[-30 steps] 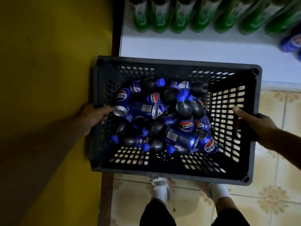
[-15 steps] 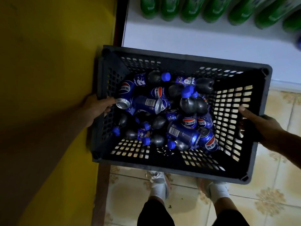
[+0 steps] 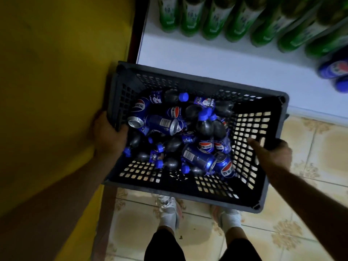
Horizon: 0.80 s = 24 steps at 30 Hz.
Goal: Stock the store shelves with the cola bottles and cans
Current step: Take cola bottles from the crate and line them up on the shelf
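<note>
I carry a black slotted plastic crate [image 3: 190,194] above the floor, tilted a little. My left hand [image 3: 108,135] grips its left wall, thumb inside. My right hand [image 3: 271,154] grips the right wall, thumb over the rim. Inside lie several small cola bottles [image 3: 205,127] with blue caps and several blue cola cans [image 3: 162,124], all on their sides in a heap. The white shelf [image 3: 216,53] lies just beyond the crate's far rim.
A row of green bottles [image 3: 216,17] stands at the back of the shelf. Blue cola cans [image 3: 333,68] stand at its right end. A yellow wall [image 3: 56,81] is close on the left. Tiled floor [image 3: 310,194] and my feet show below.
The crate has swung a little clockwise and lower in view, its left end nearer the shelf. Both hands keep their hold on its sides.
</note>
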### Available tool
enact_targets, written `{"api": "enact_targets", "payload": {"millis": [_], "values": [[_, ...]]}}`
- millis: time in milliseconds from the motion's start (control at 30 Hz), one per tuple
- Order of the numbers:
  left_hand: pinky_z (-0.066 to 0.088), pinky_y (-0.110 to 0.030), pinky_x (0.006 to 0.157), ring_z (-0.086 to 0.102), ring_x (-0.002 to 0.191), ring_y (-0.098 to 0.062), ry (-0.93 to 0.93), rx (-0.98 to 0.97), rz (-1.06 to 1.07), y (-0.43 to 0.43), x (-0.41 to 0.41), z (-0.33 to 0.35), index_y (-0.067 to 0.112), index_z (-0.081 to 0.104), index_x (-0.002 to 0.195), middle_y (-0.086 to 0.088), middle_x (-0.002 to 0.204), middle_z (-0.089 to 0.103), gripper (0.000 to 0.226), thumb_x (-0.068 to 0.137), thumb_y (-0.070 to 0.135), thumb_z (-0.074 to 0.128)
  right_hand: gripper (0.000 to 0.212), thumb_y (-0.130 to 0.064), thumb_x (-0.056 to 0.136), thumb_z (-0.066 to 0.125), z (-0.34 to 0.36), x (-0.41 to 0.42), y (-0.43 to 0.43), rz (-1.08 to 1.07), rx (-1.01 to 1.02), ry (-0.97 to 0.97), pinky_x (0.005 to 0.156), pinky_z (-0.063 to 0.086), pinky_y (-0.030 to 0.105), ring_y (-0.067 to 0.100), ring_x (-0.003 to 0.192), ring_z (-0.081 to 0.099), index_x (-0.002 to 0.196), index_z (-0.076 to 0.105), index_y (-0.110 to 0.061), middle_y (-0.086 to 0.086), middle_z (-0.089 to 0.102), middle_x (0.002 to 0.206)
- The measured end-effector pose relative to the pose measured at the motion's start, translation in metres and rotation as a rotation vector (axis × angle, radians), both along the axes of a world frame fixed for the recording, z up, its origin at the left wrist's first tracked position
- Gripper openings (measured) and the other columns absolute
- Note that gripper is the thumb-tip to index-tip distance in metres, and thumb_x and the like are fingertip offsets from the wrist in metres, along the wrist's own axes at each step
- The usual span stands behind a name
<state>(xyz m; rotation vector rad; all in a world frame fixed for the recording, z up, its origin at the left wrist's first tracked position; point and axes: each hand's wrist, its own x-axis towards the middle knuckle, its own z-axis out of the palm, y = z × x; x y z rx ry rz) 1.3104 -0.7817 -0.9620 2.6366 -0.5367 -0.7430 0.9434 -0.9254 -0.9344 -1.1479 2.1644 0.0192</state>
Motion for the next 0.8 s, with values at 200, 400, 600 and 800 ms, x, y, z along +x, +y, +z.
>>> {"api": "enact_targets", "payload": {"millis": [200,400,600,800], "values": [[0.034,-0.031,0.1,0.041,0.127,-0.031,0.014,-0.101,0.036,0.012,-0.091,0.006,0.009,0.04,0.139,-0.016,0.138,0.044,0.069,0.078,0.016,0.073,0.078,-0.042,0.077,0.076,0.001,0.032,0.03,0.235,-0.187,0.062,0.096,0.041,0.048,0.039,0.118,0.047,0.135,0.041,-0.003,0.021,0.047,0.131],[0.049,-0.022,0.083,0.058,0.112,-0.013,0.588,-0.22,-0.011,-0.013,-0.189,-0.054,0.025,0.043,0.13,0.009,0.118,0.06,0.064,0.076,0.02,0.078,0.082,-0.047,0.068,0.082,-0.057,0.076,0.032,0.378,0.097,-0.235,0.087,0.052,0.035,0.025,0.112,0.06,0.132,0.04,-0.015,0.004,0.06,0.126],[0.051,-0.042,0.089,0.063,0.104,-0.024,0.521,-0.179,-0.015,-0.043,-0.218,-0.098,0.022,0.043,0.125,-0.001,0.112,0.066,0.064,0.071,0.021,0.078,0.081,-0.061,0.063,0.078,-0.103,0.103,0.017,0.556,0.066,-0.067,0.073,0.043,0.031,0.029,0.107,0.06,0.124,0.043,-0.019,0.006,0.057,0.122],[0.041,-0.021,0.09,0.053,0.113,-0.01,0.784,-0.236,0.01,-0.033,-0.194,-0.054,0.022,0.034,0.142,0.012,0.115,0.057,0.09,0.069,0.015,0.084,0.071,-0.048,0.07,0.077,-0.061,0.087,0.007,0.623,0.088,-0.085,0.063,0.044,0.027,0.02,0.085,0.057,0.123,0.041,-0.019,0.005,0.061,0.109]]}}
